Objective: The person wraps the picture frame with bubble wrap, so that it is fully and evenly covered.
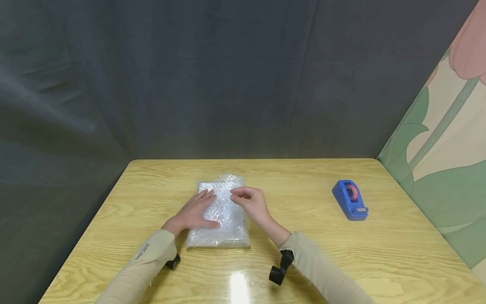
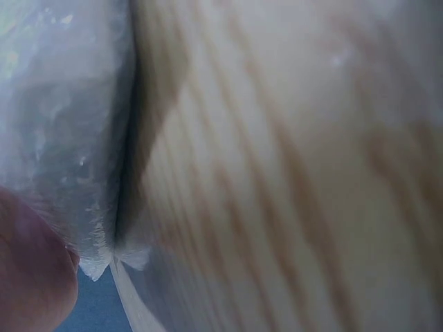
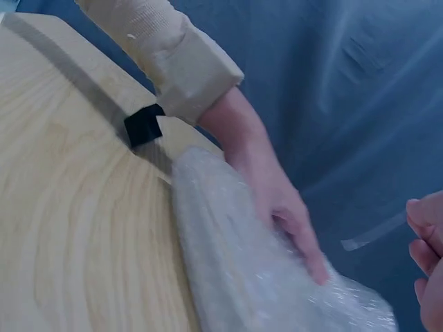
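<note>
A flat parcel in bubble wrap lies on the table, with a loose flap of wrap at its far end. My left hand rests on the parcel's left side, fingers spread out straight. Above its right edge, my right hand has thumb and fingertips pinched together. The right wrist view shows a short strip of clear tape sticking out from those fingers, its free end in the air. In the left wrist view, part of the left hand shows beside the parcel's wrapped edge.
A blue tape dispenser with a roll in it stands at the right of the wooden table. Dark cloth hangs behind the table and along its left. A flower-patterned panel borders the right side.
</note>
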### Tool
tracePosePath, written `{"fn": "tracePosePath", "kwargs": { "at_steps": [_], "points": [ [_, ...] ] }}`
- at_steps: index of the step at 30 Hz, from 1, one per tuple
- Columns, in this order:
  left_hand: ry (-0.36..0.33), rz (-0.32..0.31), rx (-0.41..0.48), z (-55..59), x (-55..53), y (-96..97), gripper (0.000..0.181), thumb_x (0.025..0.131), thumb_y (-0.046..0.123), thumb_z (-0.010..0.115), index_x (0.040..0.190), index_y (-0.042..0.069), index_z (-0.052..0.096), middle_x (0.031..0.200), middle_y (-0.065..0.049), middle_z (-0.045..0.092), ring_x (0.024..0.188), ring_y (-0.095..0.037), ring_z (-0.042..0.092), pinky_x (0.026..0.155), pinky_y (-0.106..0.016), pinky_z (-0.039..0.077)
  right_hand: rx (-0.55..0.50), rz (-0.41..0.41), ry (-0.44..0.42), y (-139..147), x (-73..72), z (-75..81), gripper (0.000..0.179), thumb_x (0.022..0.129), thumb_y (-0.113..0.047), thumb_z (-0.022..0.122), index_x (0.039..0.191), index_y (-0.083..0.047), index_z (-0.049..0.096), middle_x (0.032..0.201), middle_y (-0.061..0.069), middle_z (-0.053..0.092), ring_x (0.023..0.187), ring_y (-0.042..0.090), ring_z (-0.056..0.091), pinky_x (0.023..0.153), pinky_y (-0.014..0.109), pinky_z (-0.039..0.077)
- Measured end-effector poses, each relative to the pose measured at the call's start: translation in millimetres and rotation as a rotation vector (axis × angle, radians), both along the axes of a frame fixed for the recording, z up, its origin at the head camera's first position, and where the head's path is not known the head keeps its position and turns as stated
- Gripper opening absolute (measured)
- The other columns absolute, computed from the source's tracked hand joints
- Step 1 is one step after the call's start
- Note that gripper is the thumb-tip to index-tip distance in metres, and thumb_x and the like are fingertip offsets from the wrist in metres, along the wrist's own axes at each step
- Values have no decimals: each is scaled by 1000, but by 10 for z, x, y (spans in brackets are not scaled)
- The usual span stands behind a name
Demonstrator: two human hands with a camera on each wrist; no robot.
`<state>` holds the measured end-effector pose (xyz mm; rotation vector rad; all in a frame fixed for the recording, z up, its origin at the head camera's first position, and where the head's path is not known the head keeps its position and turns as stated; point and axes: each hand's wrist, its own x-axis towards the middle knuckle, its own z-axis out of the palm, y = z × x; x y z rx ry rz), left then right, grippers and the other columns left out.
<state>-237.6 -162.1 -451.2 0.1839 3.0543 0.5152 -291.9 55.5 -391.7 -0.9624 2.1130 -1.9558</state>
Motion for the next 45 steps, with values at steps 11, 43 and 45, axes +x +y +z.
{"fn": "tracePosePath", "kwargs": {
  "at_steps": [11, 43, 45],
  "points": [
    [15, -4, 6, 14, 4, 18, 96, 70, 61, 64, 141, 6, 30, 150, -8, 16, 138, -29, 8, 111, -48, 5, -74, -32, -88, -389, 38, -215, 16, 77, 9, 62, 91, 16, 63, 84, 30, 63, 78, 38, 60, 63, 16, 48],
    [14, -13, 7, 59, 18, 38, 95, 71, 58, 65, 141, 3, 30, 149, -11, 17, 137, -30, 9, 111, -48, 5, 246, -137, 188, -597, -192, -672, 16, 69, 4, 68, 85, 1, 70, 73, 9, 68, 66, 18, 63, 60, 19, 50],
    [12, -12, 12, 66, 23, 42, 95, 71, 57, 66, 141, 3, 30, 149, -11, 17, 137, -30, 9, 111, -48, 5, 283, -127, 173, -595, -192, -682, 19, 68, 2, 71, 87, 0, 70, 75, 7, 68, 68, 16, 63, 62, 20, 50]
  ]
}}
